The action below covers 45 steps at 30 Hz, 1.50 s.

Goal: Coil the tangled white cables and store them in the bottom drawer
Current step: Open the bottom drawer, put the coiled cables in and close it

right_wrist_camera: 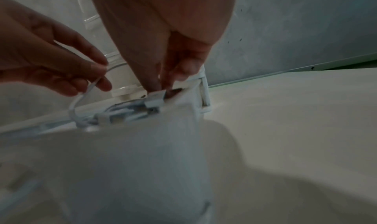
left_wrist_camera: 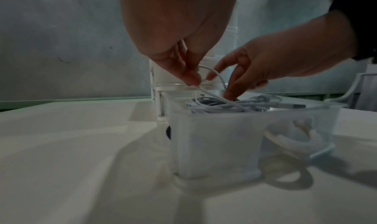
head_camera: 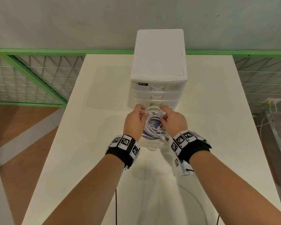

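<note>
A coil of white cables (head_camera: 152, 125) lies in the pulled-out translucent bottom drawer (head_camera: 152, 147) of a white drawer unit (head_camera: 159, 62). My left hand (head_camera: 142, 113) hovers over the drawer's left side and pinches a loose cable loop (left_wrist_camera: 216, 73) between thumb and fingers (left_wrist_camera: 193, 81). From the right, my right hand (head_camera: 163, 117) reaches in, its straight fingertips (left_wrist_camera: 230, 95) pressing down on the coil (left_wrist_camera: 224, 106). The right wrist view shows those fingers (right_wrist_camera: 161, 85) beside a USB plug (right_wrist_camera: 155, 98) on the coil. Another plug (head_camera: 166, 139) pokes out at the drawer's front right.
The unit stands at the back of a white table (head_camera: 88, 143), with its upper drawers closed. A green mesh fence (head_camera: 31, 75) and a grey wall lie behind. Wooden floor shows on the left. White wires (head_camera: 271, 104) hang off to the right.
</note>
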Tool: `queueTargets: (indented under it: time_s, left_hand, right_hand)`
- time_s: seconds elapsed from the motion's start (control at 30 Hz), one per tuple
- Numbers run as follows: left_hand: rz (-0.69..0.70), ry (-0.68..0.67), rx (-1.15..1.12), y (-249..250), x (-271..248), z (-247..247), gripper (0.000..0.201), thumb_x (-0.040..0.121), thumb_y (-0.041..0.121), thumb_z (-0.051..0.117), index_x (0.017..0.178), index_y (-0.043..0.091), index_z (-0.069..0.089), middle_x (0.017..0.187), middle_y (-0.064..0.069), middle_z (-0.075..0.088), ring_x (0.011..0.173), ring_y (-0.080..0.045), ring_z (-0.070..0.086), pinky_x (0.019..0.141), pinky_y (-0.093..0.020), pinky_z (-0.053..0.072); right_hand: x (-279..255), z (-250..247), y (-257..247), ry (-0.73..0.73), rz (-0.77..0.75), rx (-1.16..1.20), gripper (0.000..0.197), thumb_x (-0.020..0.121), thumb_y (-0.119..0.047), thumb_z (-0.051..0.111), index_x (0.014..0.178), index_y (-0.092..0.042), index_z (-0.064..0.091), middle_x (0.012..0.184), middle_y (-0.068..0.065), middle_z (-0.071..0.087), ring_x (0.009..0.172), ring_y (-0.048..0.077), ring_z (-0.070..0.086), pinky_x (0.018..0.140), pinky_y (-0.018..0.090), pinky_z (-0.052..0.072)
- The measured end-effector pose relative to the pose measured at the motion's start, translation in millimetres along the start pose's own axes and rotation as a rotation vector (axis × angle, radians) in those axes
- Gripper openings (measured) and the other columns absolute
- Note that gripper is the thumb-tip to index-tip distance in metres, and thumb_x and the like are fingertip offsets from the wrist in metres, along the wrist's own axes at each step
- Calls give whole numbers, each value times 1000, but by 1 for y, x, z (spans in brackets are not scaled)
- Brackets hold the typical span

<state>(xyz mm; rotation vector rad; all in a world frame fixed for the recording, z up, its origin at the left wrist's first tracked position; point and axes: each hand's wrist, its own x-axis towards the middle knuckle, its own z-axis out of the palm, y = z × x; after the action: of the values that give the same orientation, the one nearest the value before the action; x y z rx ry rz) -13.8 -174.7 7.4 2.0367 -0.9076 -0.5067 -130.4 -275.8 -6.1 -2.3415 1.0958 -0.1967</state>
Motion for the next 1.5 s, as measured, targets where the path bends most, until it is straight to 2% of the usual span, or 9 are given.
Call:
queueTargets:
  time_s: [0.13,0.33,0.67,0.73,0.9,0.97,1.1,1.33,1.5]
  left_hand:
    - [45,-10,126,-3,1,4,26,92,11,50,112,10,67,100,-14,71,90,-29,63,78,-28,46]
    - [66,-178,360,-4,9,11,30,89,13,43,90,-4,68,90,-27,64,85,-40,58,70,-36,39]
    - [125,-205,434,-12,0,24,36,92,16,51,122,-3,53,128,-19,48,117,-33,44,98,-32,34]
    - [116,-252,477,-10,0,27,44,92,23,52,127,-3,47,132,-18,44,120,-32,39,100,-32,32]
    - [84,-341,563,-7,1,31,73,85,47,57,135,-2,36,137,-17,36,124,-31,33,103,-35,30]
    - [75,-357,551,-8,0,31,81,83,54,57,138,-1,32,138,-16,35,125,-30,32,104,-35,29]
    - [68,-343,531,-8,0,30,79,82,51,60,138,2,34,136,-15,37,123,-29,33,102,-34,30]
    - [1,-384,457,5,10,20,46,91,24,49,132,4,43,132,-18,49,123,-35,41,102,-39,34]
    - [-26,-60,196,30,22,-21,27,88,6,41,93,-2,66,94,-21,68,78,-31,60,72,-36,48]
  right_hand:
    - [-2,-1,0,69,-109,-123,48,86,-17,57,130,-29,44,83,11,69,75,32,62,65,38,50]
    - [-8,4,2,161,-233,-129,42,75,0,66,115,-12,65,67,18,66,74,38,57,62,39,48]
    - [2,9,3,128,-247,-152,33,62,6,70,93,-6,72,69,16,64,70,36,58,61,38,50]
    - [3,8,-1,48,-233,-255,32,69,-1,68,101,-6,68,81,17,65,83,37,58,70,41,48]
    - [-16,6,10,-106,-217,-395,47,90,-26,42,132,-5,44,127,16,49,120,35,43,98,47,35]
    - [-29,3,21,-166,-233,-348,56,94,-35,21,142,-6,29,148,11,33,138,28,26,115,46,18]
    - [-46,2,28,-281,-335,-354,77,86,-59,-9,147,-12,1,157,-1,-4,143,10,-10,116,35,-13]
    - [-36,14,22,-302,-291,-500,101,69,-63,-33,147,-12,7,158,4,2,146,17,0,114,46,-6]
    - [-38,18,22,-318,-235,-521,98,76,-59,-32,145,-10,18,156,5,13,145,20,12,114,53,6]
